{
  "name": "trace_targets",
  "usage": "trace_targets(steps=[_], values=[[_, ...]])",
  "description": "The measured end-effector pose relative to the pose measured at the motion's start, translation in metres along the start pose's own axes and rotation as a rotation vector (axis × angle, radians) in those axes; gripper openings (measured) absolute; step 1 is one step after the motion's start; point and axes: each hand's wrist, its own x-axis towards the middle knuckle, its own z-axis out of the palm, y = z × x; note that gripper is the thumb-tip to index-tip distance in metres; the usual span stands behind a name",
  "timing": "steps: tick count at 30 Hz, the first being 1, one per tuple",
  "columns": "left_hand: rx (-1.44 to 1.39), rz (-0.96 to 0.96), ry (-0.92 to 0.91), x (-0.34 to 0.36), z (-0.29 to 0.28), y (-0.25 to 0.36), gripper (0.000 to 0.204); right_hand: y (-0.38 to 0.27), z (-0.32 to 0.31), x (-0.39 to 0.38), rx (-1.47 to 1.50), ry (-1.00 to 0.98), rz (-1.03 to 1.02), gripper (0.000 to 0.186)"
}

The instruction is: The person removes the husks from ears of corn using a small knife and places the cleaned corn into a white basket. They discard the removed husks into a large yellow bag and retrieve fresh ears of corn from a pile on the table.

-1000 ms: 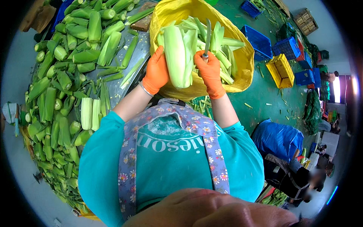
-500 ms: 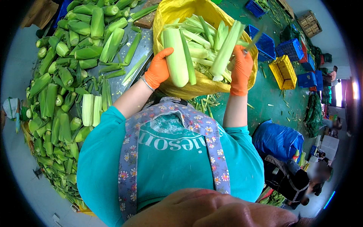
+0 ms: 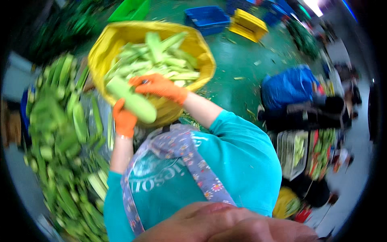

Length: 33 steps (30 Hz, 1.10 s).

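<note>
My left hand (image 3: 124,119), in an orange glove, is closed round the lower side of a pale green ear of corn (image 3: 135,104) with its outer husk trimmed. The ear lies tilted across the near rim of a yellow sack (image 3: 203,60). My right hand (image 3: 161,87), also gloved in orange, is beside the ear's upper side with its fingers bent. A small dark object shows between those fingers, too blurred to name. Cut husk pieces (image 3: 161,52) fill the sack's mouth.
To the left, a large heap of green corn ears (image 3: 56,137) lies on and around a metal table. Beyond the sack are a green crate (image 3: 131,11), a blue crate (image 3: 207,20) and a yellow crate (image 3: 248,26). A blue bag (image 3: 288,86) and other people are at right.
The view has turned, so the sack appears further left. My right hand has come over to the ear in my left hand. The pale husk piece it held is no longer in it.
</note>
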Motion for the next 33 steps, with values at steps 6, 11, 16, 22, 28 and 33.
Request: trace_targets(steps=[6,11,16,22,28,33], values=[[-0.159,-0.044,-0.024,0.024,0.015,0.0,0.077,0.024,-0.006,0.006,-0.081,0.131,-0.141,0.046],[0.062,-0.159,-0.004,0.035,0.027,-0.009,0.077,-0.008,-0.001,-0.015,0.19,0.249,-0.003,0.032],[0.419,-0.068,0.069,0.052,-0.005,-0.022,0.076,0.056,-0.015,0.008,-0.155,0.41,-0.163,0.029],[0.581,-0.06,0.182,0.042,0.007,-0.027,0.062,-0.019,-0.011,-0.019,-0.081,0.348,0.004,0.029],[0.502,0.123,0.096,0.032,0.064,-0.015,0.07,-0.015,-0.084,0.011,-0.61,0.668,-0.385,0.031],[0.695,0.256,0.231,0.017,0.061,-0.01,0.069,-0.018,-0.078,0.016,-0.739,0.698,-0.519,0.034]])
